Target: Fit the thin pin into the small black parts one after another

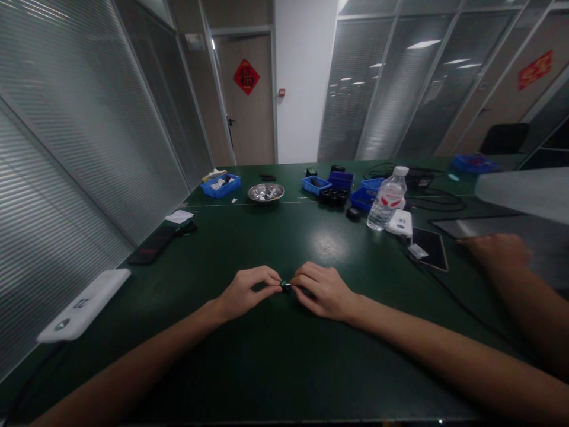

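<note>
My left hand (250, 289) pinches a small dark green and black part (284, 286) between thumb and fingers, just above the green tabletop. From the other side my right hand (323, 289) closes its fingertips on a thin, pale, short piece (288, 284) at the part's right end. That piece is mostly covered by the fingers, and its kind is too small to make out. The two hands nearly meet at the middle of the table, with the forearms resting along its surface.
A metal bowl (253, 194), a blue tray (221, 191) and a water bottle (387, 200) stand farther back. White power banks (84, 305) and phones lie at both sides. Another person's hand (498, 252) rests at right beside a tablet (429, 249) and cables.
</note>
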A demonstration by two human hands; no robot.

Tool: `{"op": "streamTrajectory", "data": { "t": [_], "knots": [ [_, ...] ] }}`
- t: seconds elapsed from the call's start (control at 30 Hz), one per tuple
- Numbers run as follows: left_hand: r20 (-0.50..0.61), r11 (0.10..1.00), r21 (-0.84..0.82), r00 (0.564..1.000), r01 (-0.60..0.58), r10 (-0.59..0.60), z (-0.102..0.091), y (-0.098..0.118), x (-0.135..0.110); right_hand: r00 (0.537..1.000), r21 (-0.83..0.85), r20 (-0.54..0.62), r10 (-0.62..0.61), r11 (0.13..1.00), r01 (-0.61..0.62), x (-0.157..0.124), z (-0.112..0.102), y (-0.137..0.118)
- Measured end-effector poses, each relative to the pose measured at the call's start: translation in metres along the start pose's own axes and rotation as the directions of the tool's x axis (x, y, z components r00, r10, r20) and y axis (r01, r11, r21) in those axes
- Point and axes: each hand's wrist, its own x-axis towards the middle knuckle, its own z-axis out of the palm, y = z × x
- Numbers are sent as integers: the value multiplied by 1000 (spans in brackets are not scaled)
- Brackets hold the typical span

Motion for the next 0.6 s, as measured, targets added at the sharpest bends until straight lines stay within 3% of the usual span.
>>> {"op": "streamTrajectory", "data": {
  "t": [0.23,0.6],
  "knots": [
    [74,989,140,997,-40,30,3,-7,-2,999,-46,34,-11,999,13,3,2,0],
    [38,992,-36,992,124,-122,1,-5,-2,999,9,-15,35,999,-35,-1,3,0]
  ]
}}
